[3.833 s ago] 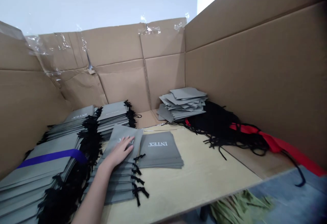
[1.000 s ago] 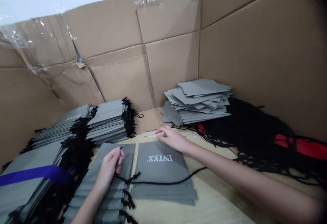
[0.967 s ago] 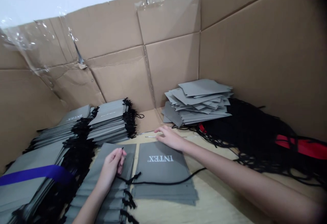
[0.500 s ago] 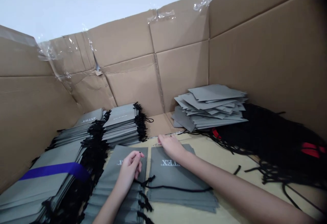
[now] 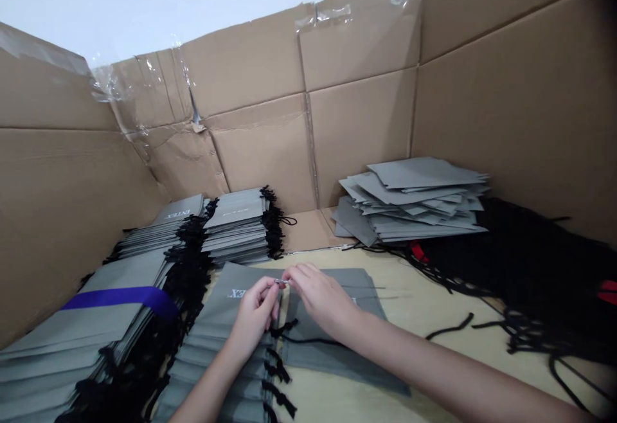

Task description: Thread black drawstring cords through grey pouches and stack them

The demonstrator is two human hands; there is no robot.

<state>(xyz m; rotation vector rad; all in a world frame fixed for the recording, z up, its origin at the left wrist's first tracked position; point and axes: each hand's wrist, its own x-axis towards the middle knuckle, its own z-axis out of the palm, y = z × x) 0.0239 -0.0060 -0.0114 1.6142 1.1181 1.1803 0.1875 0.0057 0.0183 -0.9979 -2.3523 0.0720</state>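
Observation:
My left hand is closed in a pinch above a row of overlapping grey drawstring pouches with knotted black cords. What its fingertips hold is too small to make out. My right hand meets it from the right, shut on a thin silvery wire tool whose tip reaches the left fingertips. Two thin prongs stick out beyond the right hand, apparently part of the same tool. Beneath the right hand lie more flat grey pouches, with a black cord across them.
Neat piles of corded grey pouches stand at left, one bundle under a purple band. A loose heap of grey pouches sits at back right, beside a mass of black cords. Cardboard walls enclose the tan work surface.
My right hand has come back from the far edge of the pouches to my left hand, now with the wire tool showing in it. The view has shifted slightly.

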